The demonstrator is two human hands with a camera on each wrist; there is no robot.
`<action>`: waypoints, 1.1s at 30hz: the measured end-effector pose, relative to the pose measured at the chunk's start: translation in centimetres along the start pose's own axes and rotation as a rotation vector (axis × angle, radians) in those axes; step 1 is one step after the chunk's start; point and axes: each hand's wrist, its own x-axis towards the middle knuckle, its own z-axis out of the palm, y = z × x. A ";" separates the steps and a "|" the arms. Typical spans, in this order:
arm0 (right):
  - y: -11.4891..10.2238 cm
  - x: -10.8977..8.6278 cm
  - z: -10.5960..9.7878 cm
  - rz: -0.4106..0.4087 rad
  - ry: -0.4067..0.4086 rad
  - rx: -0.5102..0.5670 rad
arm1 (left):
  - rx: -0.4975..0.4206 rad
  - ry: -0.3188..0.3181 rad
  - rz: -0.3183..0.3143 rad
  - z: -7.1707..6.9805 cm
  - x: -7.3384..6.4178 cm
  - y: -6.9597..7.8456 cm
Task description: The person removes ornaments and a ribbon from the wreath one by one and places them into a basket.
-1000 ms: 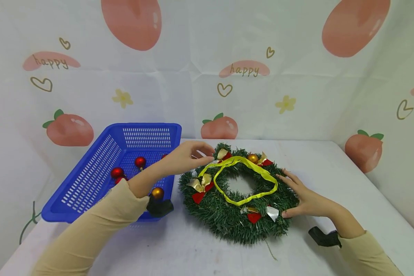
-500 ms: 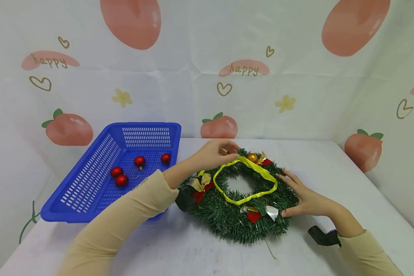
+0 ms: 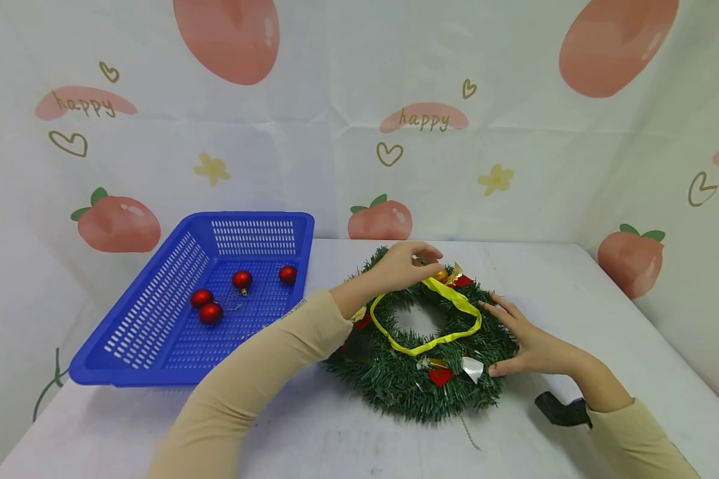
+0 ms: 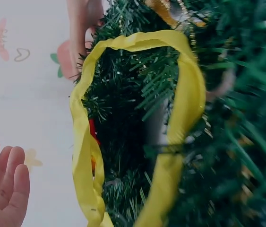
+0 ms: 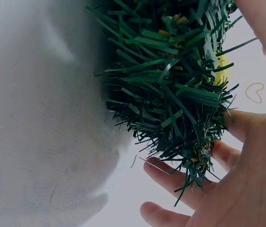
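A green tinsel wreath (image 3: 389,392) lies on the table, trimmed with red, gold and silver bows and a gold ball (image 3: 442,275). Looped around its centre opening is a yellow ribbon (image 3: 464,307). My left hand (image 3: 398,267) is over the wreath's far side, near the gold ball; in the left wrist view its loosely extended fingers (image 4: 20,189) hold nothing. At the wreath's right edge, my right hand (image 3: 539,349) holds on, thumb and fingers spread either side of the tinsel; the right wrist view shows its fingers (image 5: 184,189) partly round the edge.
A blue perforated basket (image 3: 126,377) stands on the left, with several red balls (image 3: 210,313) inside. A thin twisted cord (image 3: 470,432) pokes out from the wreath's near side. A white printed backdrop (image 3: 335,173) rises behind the white table (image 3: 335,452).
My left hand has moved rightward across the wreath's far side, from the left bows to near the gold ball. The right hand stays at the edge, and the wreath keeps its place.
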 end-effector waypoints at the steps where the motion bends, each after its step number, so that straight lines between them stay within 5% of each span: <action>1: 0.0 0.0 0.0 0.000 0.000 0.001 | -0.009 0.001 -0.006 0.2 0.2 0.0; 17: 0.1 0.0 0.1 0.000 0.005 0.003 | -0.039 0.041 -0.148 2.6 3.0 0.0; 24: 0.0 -0.1 0.2 -0.002 0.002 0.011 | 0.016 0.037 -0.218 3.8 3.7 -1.1; 33: 0.1 0.0 0.1 -0.004 0.001 0.004 | 0.156 0.017 -0.220 4.3 3.8 -2.0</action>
